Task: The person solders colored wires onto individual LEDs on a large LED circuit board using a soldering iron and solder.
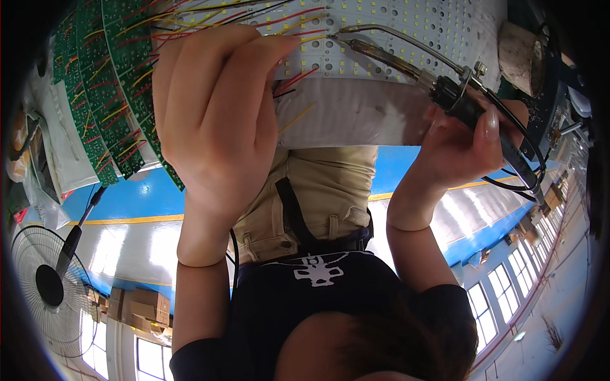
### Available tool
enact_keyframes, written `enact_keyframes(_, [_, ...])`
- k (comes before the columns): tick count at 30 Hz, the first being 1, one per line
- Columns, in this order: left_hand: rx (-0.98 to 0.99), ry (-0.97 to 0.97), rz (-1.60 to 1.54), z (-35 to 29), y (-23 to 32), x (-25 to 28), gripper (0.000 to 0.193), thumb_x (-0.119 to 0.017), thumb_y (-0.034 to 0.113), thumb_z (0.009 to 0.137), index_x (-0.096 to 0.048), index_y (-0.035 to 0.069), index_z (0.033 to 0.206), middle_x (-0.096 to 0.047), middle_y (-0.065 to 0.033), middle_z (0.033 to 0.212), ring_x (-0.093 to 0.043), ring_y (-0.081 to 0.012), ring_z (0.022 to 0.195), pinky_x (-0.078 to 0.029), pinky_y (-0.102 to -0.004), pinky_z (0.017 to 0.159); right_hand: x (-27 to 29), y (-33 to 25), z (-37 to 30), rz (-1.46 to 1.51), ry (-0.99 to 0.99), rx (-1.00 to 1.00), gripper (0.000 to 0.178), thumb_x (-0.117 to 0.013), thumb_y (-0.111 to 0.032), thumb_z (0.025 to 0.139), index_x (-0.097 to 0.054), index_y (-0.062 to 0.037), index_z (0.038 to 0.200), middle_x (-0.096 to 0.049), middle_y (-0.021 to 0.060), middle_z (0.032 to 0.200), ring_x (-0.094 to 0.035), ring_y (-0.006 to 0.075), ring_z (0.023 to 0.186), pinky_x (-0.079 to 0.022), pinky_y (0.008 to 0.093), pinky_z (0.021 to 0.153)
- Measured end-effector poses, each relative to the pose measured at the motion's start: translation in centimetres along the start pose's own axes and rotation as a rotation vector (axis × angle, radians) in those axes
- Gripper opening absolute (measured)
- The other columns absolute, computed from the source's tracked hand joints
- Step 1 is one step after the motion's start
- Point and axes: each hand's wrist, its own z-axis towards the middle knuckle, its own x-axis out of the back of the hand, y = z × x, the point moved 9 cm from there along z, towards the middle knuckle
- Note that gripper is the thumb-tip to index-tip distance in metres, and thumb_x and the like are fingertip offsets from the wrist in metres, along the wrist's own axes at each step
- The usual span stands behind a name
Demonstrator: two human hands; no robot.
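My left hand is closed, its fingertips pinching a thin yellow wire over a white LED board. The wire's end lies against the board beside the iron's tip. In my right hand is a black-handled soldering iron, with a thin curved metal solder-feed tube clamped along it. Tip and tube end meet at the wire's end on the board. Several red, yellow and black wires run along the board, partly behind my left hand.
Green circuit boards with short red and yellow wires lie at the left. A pale cylindrical object stands at the far right. The grey work surface ends just before my body. A black fan is at the lower left, near cardboard boxes.
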Motion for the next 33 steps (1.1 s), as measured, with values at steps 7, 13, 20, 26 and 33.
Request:
enact_keyframes(7, [-0.005, 0.001, -0.023, 0.1, 0.0, -0.3, 0.018, -0.068, -0.007, 0.071, -0.071, 0.007, 0.082, -0.062, -0.0054, 0.082, -0.059, -0.0184, 0.075, -0.047, -0.0285, 0.067, 1.3, 0.3, -0.1, -0.033, 0.173, -0.129, 0.013, -0.049, -0.006, 0.085, -0.046, 0.0043, 0.091, -0.055, 0.018, 0.067, -0.05, 0.0202, 0.04, -0.044, 0.0297, 0.036])
enact_keyframes(13, [-0.182, 0.062, -0.088, 0.5, 1.5, 1.7, 0.025, -0.069, -0.006, 0.072, -0.065, -0.003, 0.097, -0.062, -0.0112, 0.091, -0.06, -0.0212, 0.085, -0.049, -0.028, 0.072, 0.3, 1.2, 1.2, 0.15, 0.034, -0.172, 0.015, -0.042, -0.012, 0.09, -0.045, 0.0023, 0.093, -0.051, 0.0151, 0.057, -0.043, 0.0179, 0.038, -0.043, 0.0335, 0.039])
enact_keyframes(20, [-0.356, 0.091, -0.04, -2.0, 4.5, 9.7, 0.027, -0.064, 0.002, 0.078, -0.055, -0.006, 0.103, -0.052, -0.0138, 0.095, -0.055, -0.0242, 0.091, -0.045, -0.034, 0.084, 0.8, 1.5, 1.2, 0.041, 0.056, -0.244, 0.023, -0.043, -0.018, 0.091, -0.055, 0.0014, 0.086, -0.048, 0.009, 0.051, -0.04, 0.0157, 0.043, -0.04, 0.0333, 0.046])
enact_keyframes(26, [0.293, -0.167, 0.439, -1.9, -1.1, 8.7, 0.016, -0.076, 0.009, 0.065, -0.07, 0.015, 0.078, -0.054, 0.0006, 0.09, -0.046, -0.0193, 0.086, -0.038, -0.032, 0.073, 0.8, 1.7, 1.7, 0.072, 0.025, -0.237, 0.016, -0.049, -0.014, 0.088, -0.052, 0.0002, 0.082, -0.049, 0.0114, 0.052, -0.041, 0.0174, 0.041, -0.041, 0.035, 0.045])
enact_keyframes(33, [0.101, -0.277, 0.481, -1.1, -0.5, 7.0, 0.018, -0.074, 0.008, 0.065, -0.068, 0.015, 0.08, -0.055, -0.001, 0.09, -0.046, -0.0206, 0.084, -0.038, -0.0335, 0.073, 0.6, 1.8, 1.7, 0.149, -0.031, -0.205, 0.015, -0.048, -0.012, 0.088, -0.052, 0.0025, 0.085, -0.051, 0.012, 0.054, -0.042, 0.0177, 0.042, -0.042, 0.0354, 0.047])
